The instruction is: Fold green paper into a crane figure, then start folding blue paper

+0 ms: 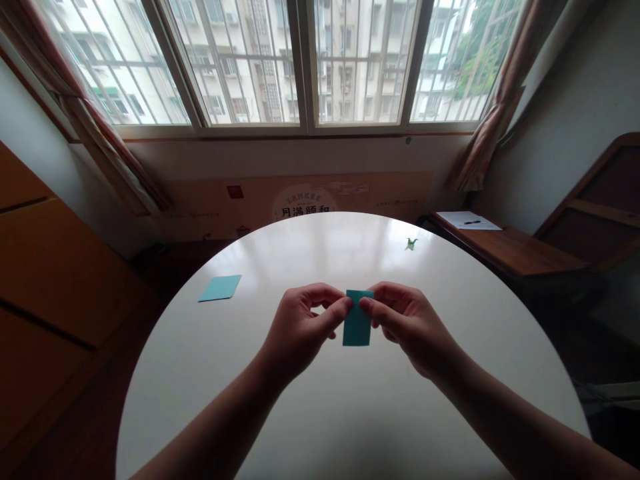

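Observation:
A small teal paper [357, 325], folded into a narrow rectangle, hangs above the round white table [320, 413]. My left hand [300, 330] pinches its upper left edge between thumb and forefinger. My right hand [407, 327] pinches its upper right edge the same way. Both hands are closed on the paper, which stands upright between them.
A flat light-blue paper sheet [220, 288] lies on the table at the left. A tiny green folded paper figure [411, 244] sits at the far right of the table. A wooden side desk [505, 247] with a white sheet and pen [469, 221] stands to the right. Windows lie beyond.

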### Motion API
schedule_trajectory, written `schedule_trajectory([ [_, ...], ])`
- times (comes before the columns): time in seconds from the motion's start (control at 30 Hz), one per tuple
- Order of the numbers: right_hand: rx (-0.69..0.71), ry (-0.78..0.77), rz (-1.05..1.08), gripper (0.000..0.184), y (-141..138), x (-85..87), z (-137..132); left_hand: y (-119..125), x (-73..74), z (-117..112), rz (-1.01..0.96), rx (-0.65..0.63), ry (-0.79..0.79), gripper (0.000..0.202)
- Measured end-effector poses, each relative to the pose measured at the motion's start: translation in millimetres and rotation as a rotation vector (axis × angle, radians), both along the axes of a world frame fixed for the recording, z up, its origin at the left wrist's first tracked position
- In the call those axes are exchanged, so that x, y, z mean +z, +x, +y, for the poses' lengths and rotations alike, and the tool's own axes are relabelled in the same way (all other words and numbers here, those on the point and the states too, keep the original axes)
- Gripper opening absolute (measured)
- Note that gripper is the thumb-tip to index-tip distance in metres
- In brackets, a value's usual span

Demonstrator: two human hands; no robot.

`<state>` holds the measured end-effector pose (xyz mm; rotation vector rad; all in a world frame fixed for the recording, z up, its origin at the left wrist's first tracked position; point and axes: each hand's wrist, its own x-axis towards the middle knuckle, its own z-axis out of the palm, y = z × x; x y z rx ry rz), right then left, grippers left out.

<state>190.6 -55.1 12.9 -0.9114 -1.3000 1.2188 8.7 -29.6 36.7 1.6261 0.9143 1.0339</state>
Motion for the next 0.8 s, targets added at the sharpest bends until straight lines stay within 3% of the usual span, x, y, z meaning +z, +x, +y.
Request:
schedule_trajectory([
  [0.2,-0.065,0.043,-0.014,0.022,-2.8,-5.3,-1.4,1.1,-0.7,-2.0,0.018,-0.001,0.022,0.014],
  [0.8,-0.061,0.018,-0.021,0.025,-5.4,-5.2,-0.1,1.3,-3.4,1.1,0.038,0.023,0.047,0.015],
])
